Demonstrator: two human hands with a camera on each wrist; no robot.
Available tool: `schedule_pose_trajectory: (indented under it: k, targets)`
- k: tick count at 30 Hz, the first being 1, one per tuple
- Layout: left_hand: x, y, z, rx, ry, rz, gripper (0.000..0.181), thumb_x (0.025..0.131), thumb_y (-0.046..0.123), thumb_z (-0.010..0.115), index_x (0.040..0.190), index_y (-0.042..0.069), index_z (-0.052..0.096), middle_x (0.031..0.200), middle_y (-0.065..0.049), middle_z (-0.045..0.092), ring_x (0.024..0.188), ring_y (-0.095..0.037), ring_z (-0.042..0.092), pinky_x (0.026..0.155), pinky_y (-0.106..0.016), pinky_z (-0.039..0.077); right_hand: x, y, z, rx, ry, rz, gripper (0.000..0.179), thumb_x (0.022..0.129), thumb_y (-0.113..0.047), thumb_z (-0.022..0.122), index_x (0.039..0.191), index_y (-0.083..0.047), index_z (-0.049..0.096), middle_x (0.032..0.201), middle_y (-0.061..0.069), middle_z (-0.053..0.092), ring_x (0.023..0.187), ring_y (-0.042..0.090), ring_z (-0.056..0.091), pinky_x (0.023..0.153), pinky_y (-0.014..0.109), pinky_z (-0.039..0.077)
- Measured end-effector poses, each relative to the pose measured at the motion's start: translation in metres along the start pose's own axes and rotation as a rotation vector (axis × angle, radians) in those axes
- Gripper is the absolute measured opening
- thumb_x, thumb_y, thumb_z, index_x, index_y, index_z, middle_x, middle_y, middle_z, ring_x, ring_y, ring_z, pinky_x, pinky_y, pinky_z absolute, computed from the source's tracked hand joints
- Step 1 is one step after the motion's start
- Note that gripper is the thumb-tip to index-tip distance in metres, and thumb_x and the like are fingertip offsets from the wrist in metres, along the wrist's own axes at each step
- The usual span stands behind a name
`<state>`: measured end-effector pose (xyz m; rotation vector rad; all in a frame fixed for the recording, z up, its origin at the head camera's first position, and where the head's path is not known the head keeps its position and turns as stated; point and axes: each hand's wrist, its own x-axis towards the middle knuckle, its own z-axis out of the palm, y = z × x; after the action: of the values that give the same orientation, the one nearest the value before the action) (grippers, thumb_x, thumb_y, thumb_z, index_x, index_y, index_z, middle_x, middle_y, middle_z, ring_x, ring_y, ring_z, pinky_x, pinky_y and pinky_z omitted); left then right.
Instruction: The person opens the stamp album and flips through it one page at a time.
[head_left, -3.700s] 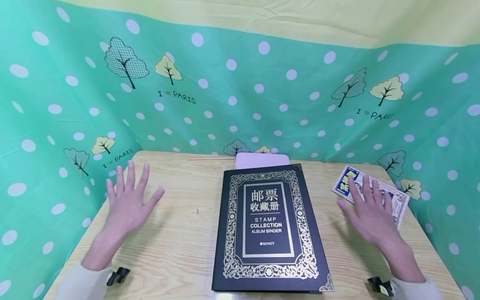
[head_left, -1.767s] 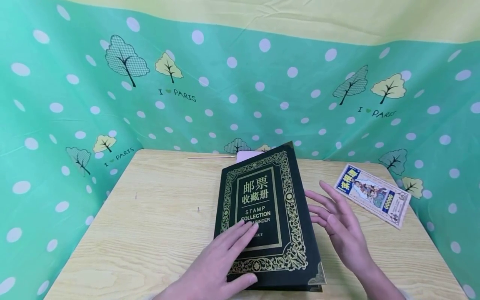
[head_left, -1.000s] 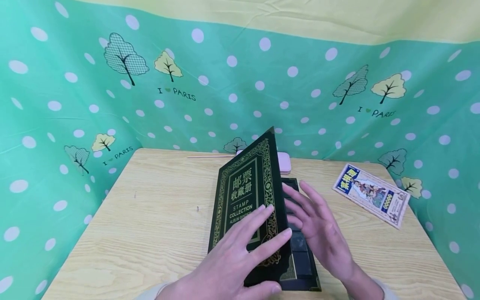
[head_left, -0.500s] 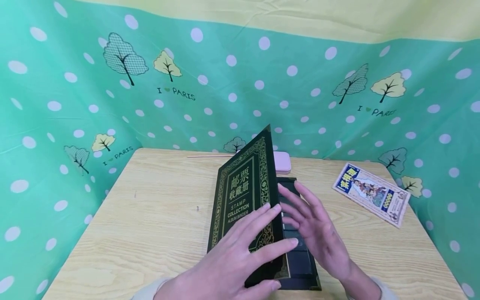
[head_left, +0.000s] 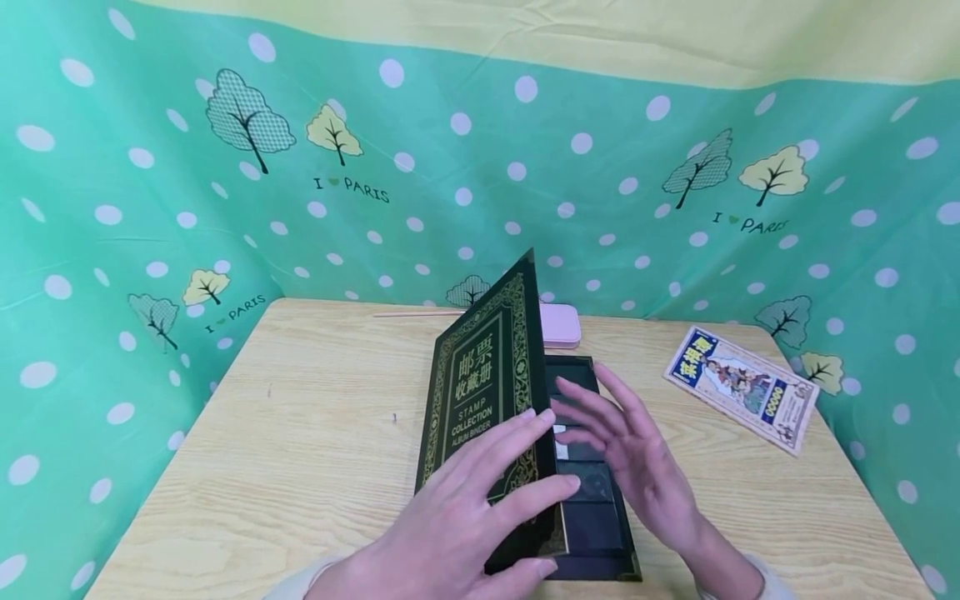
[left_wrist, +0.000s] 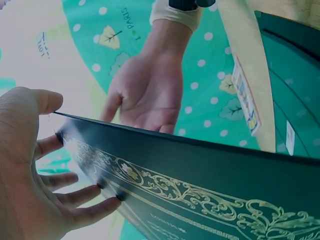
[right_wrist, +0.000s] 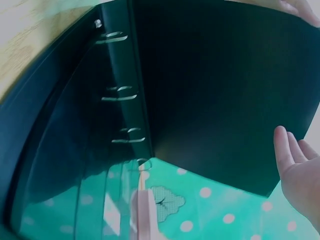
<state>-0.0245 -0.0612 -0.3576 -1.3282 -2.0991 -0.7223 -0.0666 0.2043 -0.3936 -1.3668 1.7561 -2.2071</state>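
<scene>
A black stamp album (head_left: 472, 392) with gold ornament lies on the table, its front cover tilted up to a steep angle. My left hand (head_left: 457, 500) rests against the cover's outer face, fingers spread and fairly straight, one fingertip reaching past the free edge. My right hand (head_left: 637, 450) is on the inner side, fingers loosely extended near the cover's edge. In the right wrist view its fingertips (right_wrist: 282, 145) lie at the cover's dark inner face; whether they touch is unclear. Metal binder rings (right_wrist: 122, 97) and a dark pocket page (head_left: 588, 525) show inside.
Behind the album sits a pink tin (head_left: 561, 325), partly hidden by the cover. A thin stick (head_left: 416, 315) lies at the table's back edge. A printed paper booklet (head_left: 742, 387) is at the right. A polka-dot green curtain (head_left: 420, 183) encloses the wooden table (head_left: 300, 433).
Both hands have come from the table's sides to the album. Its cover has risen from lying flat to steeply tilted, uncovering the pocket page; over the last half second it leaned slightly further left.
</scene>
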Motion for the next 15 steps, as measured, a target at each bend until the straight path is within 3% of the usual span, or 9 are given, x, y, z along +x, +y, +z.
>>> schedule_pose_trajectory:
  k: [6,10,15]
  targets:
    - [-0.003,-0.002,-0.009,-0.002,0.043,-0.014,0.054,0.113,0.052,0.058,0.152,0.015,0.061,0.171,-0.024,0.041,0.154,-0.038,0.05,0.114,-0.052,0.054,-0.01,0.006,-0.009,-0.09,0.065,0.085,0.059,0.12,-0.016,0.004,0.174,0.006,0.004,0.176,0.023,0.037,0.154,0.028,0.051,0.119,0.034,0.048]
    - [-0.007,-0.008,-0.016,-0.01,0.102,-0.013,0.057,0.113,0.057,0.055,0.147,0.013,0.064,0.166,-0.026,0.047,0.149,-0.039,0.054,0.109,-0.053,0.057,-0.019,0.012,-0.017,-0.171,0.126,0.214,0.057,0.12,-0.012,0.013,0.176,0.0,0.016,0.172,0.019,0.043,0.15,0.022,0.055,0.117,0.03,0.048]
    - [-0.015,-0.013,-0.024,-0.062,0.195,-0.039,0.058,0.114,0.058,0.053,0.141,0.009,0.066,0.16,-0.027,0.052,0.143,-0.038,0.058,0.108,-0.047,0.056,-0.028,0.02,-0.026,-0.235,0.17,0.294,0.055,0.12,-0.008,0.02,0.175,0.0,0.022,0.17,0.016,0.048,0.148,0.018,0.056,0.115,0.028,0.049]
